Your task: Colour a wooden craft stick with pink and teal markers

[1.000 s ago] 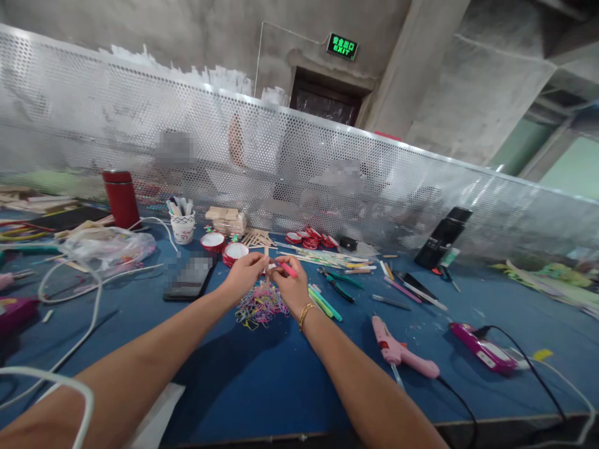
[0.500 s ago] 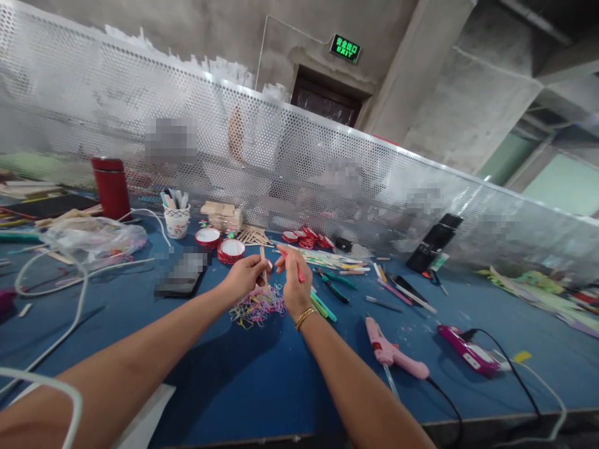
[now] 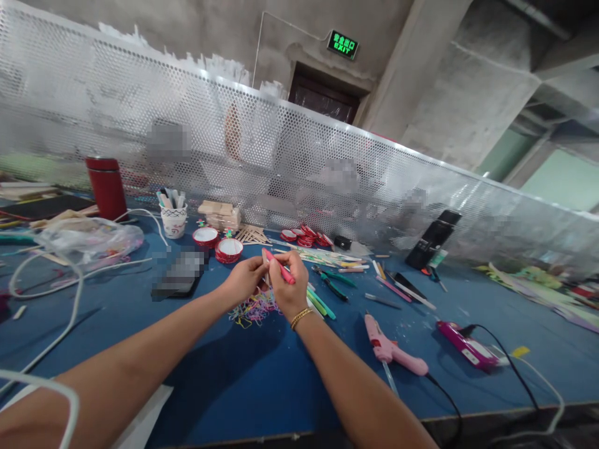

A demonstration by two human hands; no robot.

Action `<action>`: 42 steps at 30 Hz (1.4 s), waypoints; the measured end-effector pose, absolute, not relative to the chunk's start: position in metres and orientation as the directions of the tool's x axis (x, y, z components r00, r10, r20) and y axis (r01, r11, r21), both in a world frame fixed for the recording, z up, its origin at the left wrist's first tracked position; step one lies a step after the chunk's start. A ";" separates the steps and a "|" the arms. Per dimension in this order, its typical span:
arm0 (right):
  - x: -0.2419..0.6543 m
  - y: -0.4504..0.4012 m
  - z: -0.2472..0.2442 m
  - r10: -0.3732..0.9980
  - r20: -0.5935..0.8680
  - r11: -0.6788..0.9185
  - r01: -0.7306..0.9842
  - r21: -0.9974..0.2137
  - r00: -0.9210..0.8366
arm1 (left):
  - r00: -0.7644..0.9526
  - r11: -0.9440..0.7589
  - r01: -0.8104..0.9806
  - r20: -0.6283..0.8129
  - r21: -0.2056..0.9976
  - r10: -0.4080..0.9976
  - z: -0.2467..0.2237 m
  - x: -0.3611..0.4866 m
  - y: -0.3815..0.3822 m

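Note:
My right hand [image 3: 289, 290] is closed around a pink marker pen [image 3: 279, 267], held slanted with one end close to my left fingers. Pinched in my left hand [image 3: 246, 277] is a wooden craft stick, now mostly hidden behind the fingers. Both hands meet just above a heap of small coloured loops [image 3: 253, 310], which look like rubber bands or clips. Red-rimmed round pieces with white tops [image 3: 229, 251] sit behind my left hand. Green and teal pens [image 3: 321, 304] lie right of my right wrist.
A pink glue gun [image 3: 393, 355] and a purple device [image 3: 468, 349] lie to the right with cables. Pliers [image 3: 332, 287] rest behind my right hand. Left are a phone [image 3: 180, 274], a paper cup of pens [image 3: 173, 221] and a red flask [image 3: 107, 187]. A perforated screen [image 3: 281, 162] stands behind.
My right hand has moved left and down to meet my left hand, and the marker pen has swung to a flatter slant. The craft stick, visible before, is now mostly covered.

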State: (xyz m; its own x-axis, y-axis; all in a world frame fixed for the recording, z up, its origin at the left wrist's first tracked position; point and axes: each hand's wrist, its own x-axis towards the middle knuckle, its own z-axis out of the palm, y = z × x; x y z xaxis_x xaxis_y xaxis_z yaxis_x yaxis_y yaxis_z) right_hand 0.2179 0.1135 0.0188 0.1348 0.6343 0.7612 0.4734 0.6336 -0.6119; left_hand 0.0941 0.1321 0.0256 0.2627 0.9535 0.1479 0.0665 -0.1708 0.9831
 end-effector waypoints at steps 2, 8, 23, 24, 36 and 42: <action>0.218 0.114 0.019 0.624 0.769 0.635 0.485 -0.601 0.135 | 0.258 -0.168 0.095 0.139 0.981 0.956 0.027 0.094 0.131; 0.218 0.115 0.017 0.630 0.769 0.633 0.502 -0.589 0.109 | 0.242 -0.177 0.113 0.145 0.978 0.959 0.029 0.094 0.129; 0.218 0.118 0.015 0.571 0.814 0.663 0.526 -0.532 0.103 | 0.243 -0.170 0.129 0.135 0.977 0.961 0.030 0.095 0.129; 0.218 0.118 0.015 0.570 0.815 0.663 0.527 -0.531 0.104 | 0.243 -0.166 0.127 0.132 0.978 0.961 0.030 0.095 0.129; 0.219 0.119 0.016 0.569 0.813 0.649 0.541 -0.536 0.124 | 0.241 -0.153 0.143 0.116 0.978 0.964 0.033 0.095 0.127; 0.218 0.117 0.016 0.581 0.807 0.644 0.545 -0.537 0.109 | 0.236 -0.145 0.136 0.110 0.980 0.965 0.034 0.096 0.125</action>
